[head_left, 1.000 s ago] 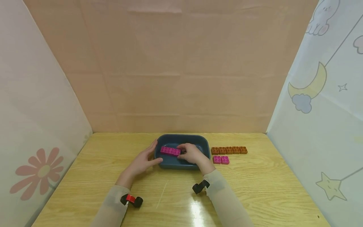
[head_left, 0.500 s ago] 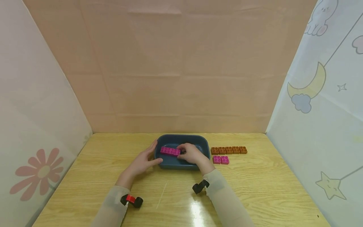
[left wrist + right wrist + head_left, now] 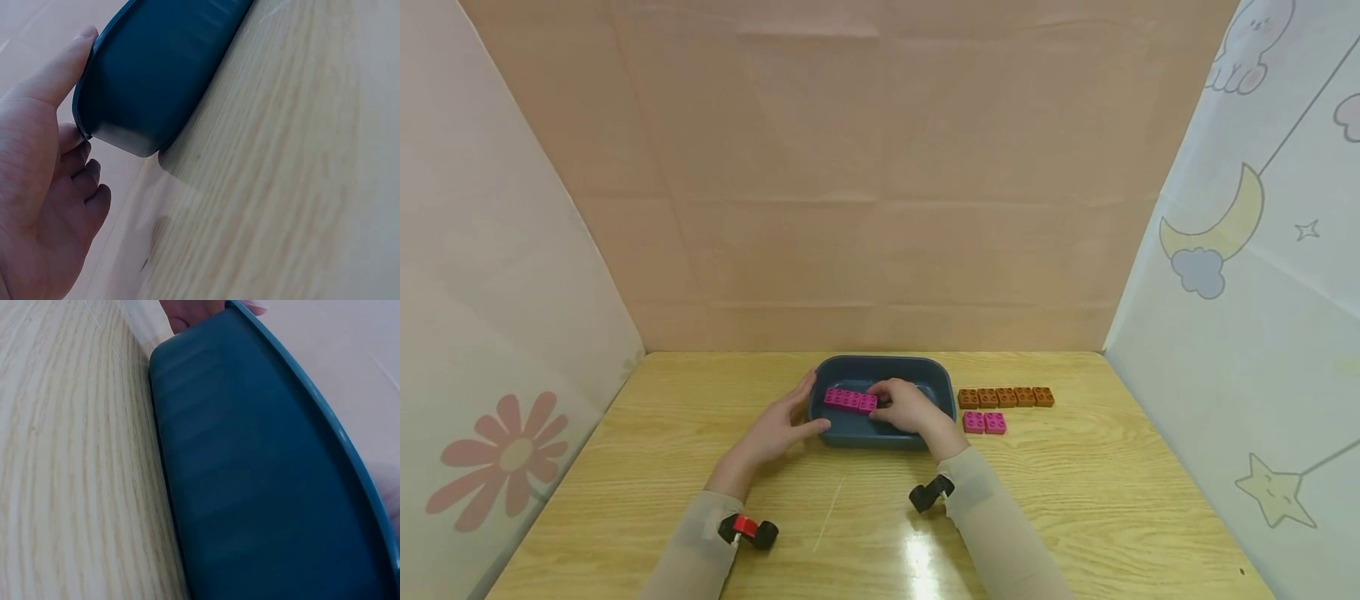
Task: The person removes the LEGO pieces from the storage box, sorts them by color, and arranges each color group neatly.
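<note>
A dark blue tray stands on the table with a short row of pink building blocks inside, studs up. My right hand reaches into it from the right, thumb and forefinger pinching the block at the row's right end. My left hand rests against the tray's left end, the thumb lying along the near corner's rim. In the left wrist view, the other fingers of that hand are beside the tray's end wall. The tray's side hides most of the right hand in the right wrist view.
Right of the tray lies a row of several orange-brown blocks. Two pink blocks sit side by side in front of that row. The wooden table meets a tan back sheet, with patterned white sheets at the sides.
</note>
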Action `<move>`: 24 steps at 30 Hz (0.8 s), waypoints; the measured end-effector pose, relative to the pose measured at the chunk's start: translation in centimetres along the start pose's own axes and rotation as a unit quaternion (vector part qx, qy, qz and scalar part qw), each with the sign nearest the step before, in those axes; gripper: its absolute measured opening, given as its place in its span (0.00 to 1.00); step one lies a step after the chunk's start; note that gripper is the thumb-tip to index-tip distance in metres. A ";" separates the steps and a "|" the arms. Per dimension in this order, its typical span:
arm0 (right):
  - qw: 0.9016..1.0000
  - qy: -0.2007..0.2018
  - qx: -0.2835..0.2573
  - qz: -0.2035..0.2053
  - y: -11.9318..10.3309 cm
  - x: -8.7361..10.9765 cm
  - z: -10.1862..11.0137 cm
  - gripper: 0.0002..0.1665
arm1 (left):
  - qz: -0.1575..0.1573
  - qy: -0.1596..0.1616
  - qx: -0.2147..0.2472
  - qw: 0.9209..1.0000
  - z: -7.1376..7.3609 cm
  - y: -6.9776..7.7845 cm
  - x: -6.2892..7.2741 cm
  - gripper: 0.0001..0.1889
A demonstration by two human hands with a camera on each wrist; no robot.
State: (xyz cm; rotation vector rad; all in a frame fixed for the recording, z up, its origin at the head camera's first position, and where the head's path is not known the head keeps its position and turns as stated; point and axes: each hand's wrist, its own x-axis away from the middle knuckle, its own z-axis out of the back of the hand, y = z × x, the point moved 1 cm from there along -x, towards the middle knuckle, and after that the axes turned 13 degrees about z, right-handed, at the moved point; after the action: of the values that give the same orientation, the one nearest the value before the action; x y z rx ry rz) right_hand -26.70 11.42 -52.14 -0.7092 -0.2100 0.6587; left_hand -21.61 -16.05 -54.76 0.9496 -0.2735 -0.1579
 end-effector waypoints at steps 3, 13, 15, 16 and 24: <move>1.000 -0.001 -0.003 -0.001 -0.1 0.0 0.0 0.22 | 0.000 0.001 0.000 1.000 0.0 0.0 0.0 0.54; 1.000 -0.003 -0.002 0.006 -0.2 0.0 0.1 0.22 | -0.005 0.001 0.000 1.000 0.0 0.0 0.0 0.54; 1.000 -0.003 0.000 0.008 -0.2 0.0 0.1 0.22 | -0.006 0.002 -0.004 1.000 -0.1 0.0 0.0 0.54; 1.000 -0.002 0.002 0.008 -0.2 0.0 0.1 0.21 | -0.007 0.002 -0.005 1.000 -0.1 0.0 0.0 0.53; 1.000 -0.009 0.004 0.008 -0.1 0.0 0.2 0.20 | 0.001 -0.001 -0.021 1.000 0.1 0.0 0.0 0.53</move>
State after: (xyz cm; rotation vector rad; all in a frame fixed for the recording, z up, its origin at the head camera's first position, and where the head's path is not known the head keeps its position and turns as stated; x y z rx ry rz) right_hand -26.74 11.42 -51.89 -0.6987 -0.2177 0.6802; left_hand -21.58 -16.11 -54.73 0.9075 -0.2723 -0.1621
